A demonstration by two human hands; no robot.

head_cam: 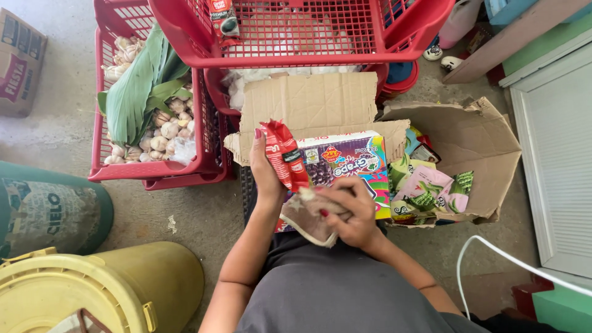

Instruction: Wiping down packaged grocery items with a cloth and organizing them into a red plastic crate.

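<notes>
left hand (266, 169) upright, fingers closed round a strip of red sachets (285, 155), gripping it at mid length. right hand (346, 213) curled shut on a brownish cloth (308, 217), held just below the sachets, over the lap. behind both: multicolour carton (350, 161) w/ purple front on a cardboard flap. to its right, open cardboard box (475, 148) w/ pink-green packets (431, 194). red crate (154, 117) at left holds garlic + green leaves. yellow bin (92, 290) bottom left.

One head-worn camera looks steeply down, close over the person's lap, facing forward across the concrete floor (49, 123) (only this single view exists).
</notes>
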